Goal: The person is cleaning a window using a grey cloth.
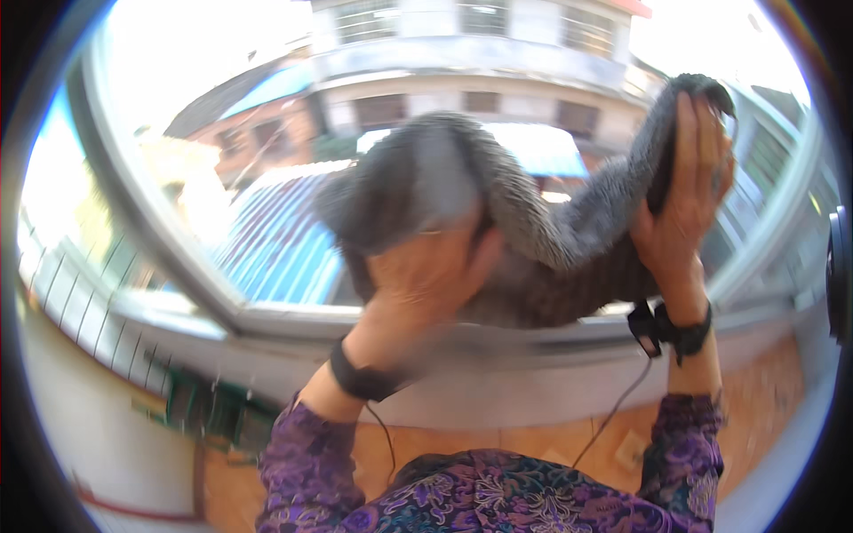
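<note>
A thick grey fleece-like cloth with a darker underside hangs in folds between my two hands, in front of a window opening. My left hand, blurred, is on the cloth's left part, its fingertips lost in blur against the folds. At the right, my right hand holds the raised end of the cloth, the fingers lying straight along it and the thumb lower down. The cloth sags between the hands, its lower edge close in front of the window sill in the picture. Whether it touches the sill, I cannot tell.
Around the cloth runs a pale window frame with a sill. Outside are a blue corrugated roof and a building. Dark green objects stand lower left. Thin cables hang from black wristbands above an orange tiled floor.
</note>
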Demonstrator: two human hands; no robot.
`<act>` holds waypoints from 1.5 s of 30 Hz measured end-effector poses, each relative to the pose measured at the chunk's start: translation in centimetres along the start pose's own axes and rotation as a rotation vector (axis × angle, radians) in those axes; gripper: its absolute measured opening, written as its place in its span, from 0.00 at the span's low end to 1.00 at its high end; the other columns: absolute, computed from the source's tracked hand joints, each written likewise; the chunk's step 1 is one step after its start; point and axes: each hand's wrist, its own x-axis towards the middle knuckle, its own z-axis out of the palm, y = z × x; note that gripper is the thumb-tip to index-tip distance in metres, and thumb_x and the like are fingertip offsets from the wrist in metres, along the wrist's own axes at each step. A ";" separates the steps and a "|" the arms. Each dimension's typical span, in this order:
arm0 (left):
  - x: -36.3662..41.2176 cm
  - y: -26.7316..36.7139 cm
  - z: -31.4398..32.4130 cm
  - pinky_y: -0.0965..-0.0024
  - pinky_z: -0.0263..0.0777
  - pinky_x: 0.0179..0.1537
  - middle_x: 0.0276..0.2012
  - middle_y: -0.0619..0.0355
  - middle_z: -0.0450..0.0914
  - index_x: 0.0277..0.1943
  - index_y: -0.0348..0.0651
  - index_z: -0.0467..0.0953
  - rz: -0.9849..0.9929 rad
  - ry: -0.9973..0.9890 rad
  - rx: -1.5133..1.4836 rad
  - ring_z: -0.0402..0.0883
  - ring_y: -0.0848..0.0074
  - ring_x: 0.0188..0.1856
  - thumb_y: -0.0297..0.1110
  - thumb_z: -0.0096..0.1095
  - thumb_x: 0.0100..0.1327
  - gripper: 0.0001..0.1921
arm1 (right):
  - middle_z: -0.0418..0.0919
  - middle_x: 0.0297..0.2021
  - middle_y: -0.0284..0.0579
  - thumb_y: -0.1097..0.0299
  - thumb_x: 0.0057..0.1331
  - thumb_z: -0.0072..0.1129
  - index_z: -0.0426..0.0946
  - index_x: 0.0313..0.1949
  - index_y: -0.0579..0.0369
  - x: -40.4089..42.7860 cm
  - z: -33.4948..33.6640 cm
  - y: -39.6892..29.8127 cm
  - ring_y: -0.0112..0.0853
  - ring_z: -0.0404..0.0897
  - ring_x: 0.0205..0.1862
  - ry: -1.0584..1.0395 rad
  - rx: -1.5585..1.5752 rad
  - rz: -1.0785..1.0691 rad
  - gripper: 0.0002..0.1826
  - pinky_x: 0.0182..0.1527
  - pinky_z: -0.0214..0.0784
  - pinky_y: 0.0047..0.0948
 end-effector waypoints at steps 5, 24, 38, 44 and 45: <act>2.4 6.0 4.8 0.57 0.60 0.51 0.45 0.45 0.75 0.54 0.34 0.69 0.298 0.145 -0.024 0.73 0.58 0.48 0.40 0.64 0.52 0.28 | 0.60 0.60 0.53 0.56 0.55 0.46 0.57 0.62 0.59 -7.1 -0.9 8.3 0.45 0.56 0.64 0.117 -0.112 0.113 0.35 0.65 0.36 0.43; 0.2 11.0 7.8 0.49 0.50 0.58 0.51 0.43 0.71 0.51 0.39 0.71 0.103 -0.183 -0.160 0.66 0.51 0.55 0.44 0.62 0.52 0.26 | 0.68 0.54 0.52 0.72 0.53 0.54 0.65 0.56 0.60 -8.4 -0.5 5.9 0.45 0.63 0.59 0.190 -0.129 0.280 0.29 0.63 0.47 0.44; -4.2 5.3 6.0 0.58 0.58 0.54 0.49 0.33 0.68 0.56 0.25 0.60 -0.028 0.148 0.001 0.68 0.45 0.50 0.38 0.61 0.56 0.31 | 0.61 0.57 0.59 0.62 0.53 0.49 0.60 0.58 0.67 -6.1 -1.7 4.8 0.53 0.58 0.60 0.080 0.004 0.283 0.33 0.63 0.38 0.48; -5.7 4.3 8.5 0.60 0.48 0.61 0.58 0.41 0.63 0.59 0.29 0.58 -0.358 0.272 -0.654 0.60 0.54 0.61 0.40 0.62 0.55 0.34 | 0.67 0.53 0.33 0.64 0.59 0.45 0.69 0.52 0.45 -5.9 0.4 -4.1 0.36 0.59 0.61 -0.034 0.161 0.012 0.20 0.65 0.40 0.45; -5.7 4.2 8.6 0.60 0.48 0.61 0.58 0.41 0.63 0.59 0.29 0.58 -0.350 0.259 -0.671 0.60 0.54 0.61 0.40 0.62 0.55 0.34 | 0.68 0.52 0.31 0.64 0.58 0.46 0.70 0.50 0.43 -5.9 0.6 -4.7 0.35 0.59 0.60 -0.029 0.251 0.002 0.19 0.65 0.40 0.44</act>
